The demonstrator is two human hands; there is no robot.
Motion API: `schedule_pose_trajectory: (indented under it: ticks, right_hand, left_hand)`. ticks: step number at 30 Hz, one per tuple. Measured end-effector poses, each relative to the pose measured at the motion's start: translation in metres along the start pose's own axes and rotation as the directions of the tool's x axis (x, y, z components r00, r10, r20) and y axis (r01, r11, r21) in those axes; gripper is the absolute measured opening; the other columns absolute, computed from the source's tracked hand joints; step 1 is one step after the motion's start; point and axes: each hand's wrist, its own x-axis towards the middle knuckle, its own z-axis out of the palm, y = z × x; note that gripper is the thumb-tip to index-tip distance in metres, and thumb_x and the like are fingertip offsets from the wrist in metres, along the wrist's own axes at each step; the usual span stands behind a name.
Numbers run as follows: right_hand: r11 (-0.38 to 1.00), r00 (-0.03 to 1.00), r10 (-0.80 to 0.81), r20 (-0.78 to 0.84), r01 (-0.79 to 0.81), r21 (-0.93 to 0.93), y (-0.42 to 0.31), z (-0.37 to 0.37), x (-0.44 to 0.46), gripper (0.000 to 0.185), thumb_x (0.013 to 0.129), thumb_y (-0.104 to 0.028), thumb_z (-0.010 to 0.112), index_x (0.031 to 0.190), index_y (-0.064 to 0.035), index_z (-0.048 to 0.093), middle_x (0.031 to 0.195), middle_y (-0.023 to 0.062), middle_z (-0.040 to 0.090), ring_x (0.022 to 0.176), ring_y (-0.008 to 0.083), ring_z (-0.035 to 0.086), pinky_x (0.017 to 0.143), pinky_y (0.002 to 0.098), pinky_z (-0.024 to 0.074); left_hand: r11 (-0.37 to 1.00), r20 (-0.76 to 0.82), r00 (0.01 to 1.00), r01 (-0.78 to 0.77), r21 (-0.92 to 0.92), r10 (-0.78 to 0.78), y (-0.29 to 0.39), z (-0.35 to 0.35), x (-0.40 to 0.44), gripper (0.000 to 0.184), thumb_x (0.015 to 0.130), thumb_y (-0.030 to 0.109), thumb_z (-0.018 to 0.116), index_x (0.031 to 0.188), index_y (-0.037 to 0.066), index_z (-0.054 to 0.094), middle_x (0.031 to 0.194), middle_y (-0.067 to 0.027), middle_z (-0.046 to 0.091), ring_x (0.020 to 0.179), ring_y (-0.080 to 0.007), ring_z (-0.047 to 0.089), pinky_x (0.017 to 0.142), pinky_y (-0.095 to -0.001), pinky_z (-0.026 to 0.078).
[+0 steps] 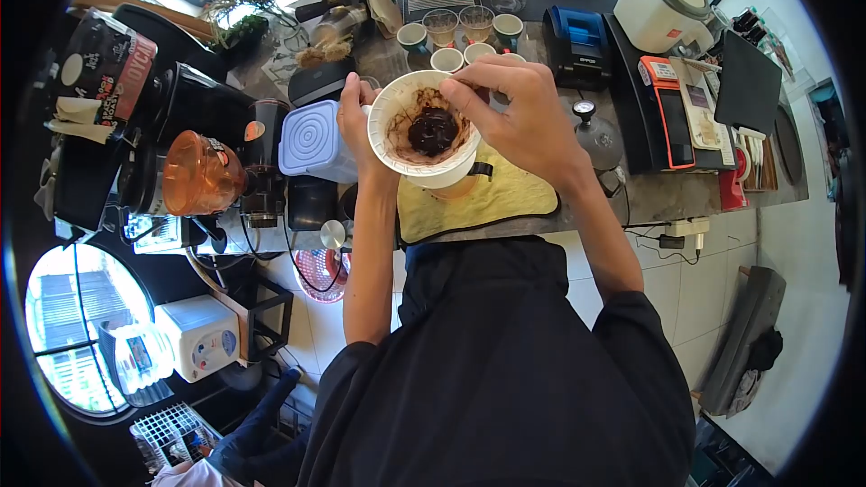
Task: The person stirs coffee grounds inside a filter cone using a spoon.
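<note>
A white coffee dripper (448, 173) is lifted in front of me, above the counter. Inside it sits a paper filter (398, 137) with wet dark coffee grounds (433, 131) at the bottom and brown stains up its sides. My left hand (359, 122) is closed on the dripper at its left side. At the right rim, my right hand (519, 117) pinches the filter's edge between thumb and fingers. Partly hidden below the dripper is a vessel with a black handle (483, 169). Under it lies a yellow cloth (523, 203) with a dark border.
Several cups (446, 59) and glasses stand behind the dripper. A lidded container (316, 137) is on the left, near grinders with an orange hopper (200, 173). To the right are a blue-black printer (577, 45), a round gauge-topped vessel (597, 137) and an orange-edged payment terminal (667, 113).
</note>
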Motion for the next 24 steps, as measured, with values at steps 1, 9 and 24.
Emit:
schedule_pose_trajectory:
  ticks: [1,9,24]
  right_hand:
    - [1.000,1.000,-0.024,-0.016,0.024,0.002,0.0003,0.0008,0.0003,0.018,0.087,-0.014,0.066,0.085,0.0039,0.070,0.070,0.0125,0.063,0.061,0.0217,0.059,0.061,0.0332,0.0459]
    - [1.000,0.999,0.003,0.048,-0.003,0.011,0.0015,-0.0018,0.0029,0.018,0.087,-0.015,0.068,0.085,0.0028,0.070,0.070,0.0116,0.062,0.062,0.0204,0.056,0.061,0.0335,0.0437]
    - [0.999,1.000,-0.017,0.024,0.016,0.030,0.0007,-0.0043,-0.0011,0.018,0.086,-0.015,0.070,0.084,0.0025,0.071,0.070,0.0108,0.063,0.063,0.0207,0.055,0.063,0.0335,0.0432]
  left_hand:
    - [1.000,0.008,1.000,0.010,-0.010,-0.010,-0.0002,-0.0002,0.0006,0.046,0.102,0.029,0.045,0.060,0.017,0.031,0.053,0.0041,0.030,0.046,-0.0067,0.033,0.045,-0.0250,0.030]
    - [1.000,0.000,1.000,0.010,-0.016,-0.010,0.0030,0.0000,0.0018,0.047,0.102,0.029,0.045,0.059,0.016,0.031,0.053,0.0034,0.033,0.046,-0.0072,0.033,0.046,-0.0253,0.031]
    - [1.000,-0.006,1.000,-0.006,-0.002,0.006,0.0010,0.0033,0.0018,0.047,0.101,0.028,0.046,0.058,0.017,0.031,0.053,0.0036,0.033,0.047,-0.0074,0.035,0.047,-0.0252,0.032]
